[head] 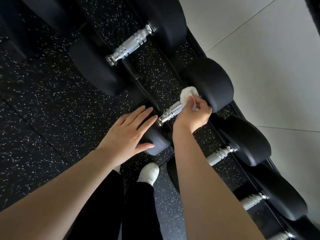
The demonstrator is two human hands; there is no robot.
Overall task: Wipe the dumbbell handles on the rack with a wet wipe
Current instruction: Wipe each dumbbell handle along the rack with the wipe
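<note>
The right hand (197, 113) gripped a white wet wipe (187, 94) bunched round the far end of a chrome dumbbell handle (171, 111) on the rack (195, 45). The left hand (128, 132) lay flat, fingers straight, on the near black head (155, 144). Speckled black rubber flooring (52, 101) spread left and pale tiles (268, 66) lay right.

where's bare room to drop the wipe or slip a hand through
Bare speckled floor left of the rack. A hand could pass between the upper handle and the wiped handle. Crowded where the right hand holds the wipe and the left hand rests.
</note>
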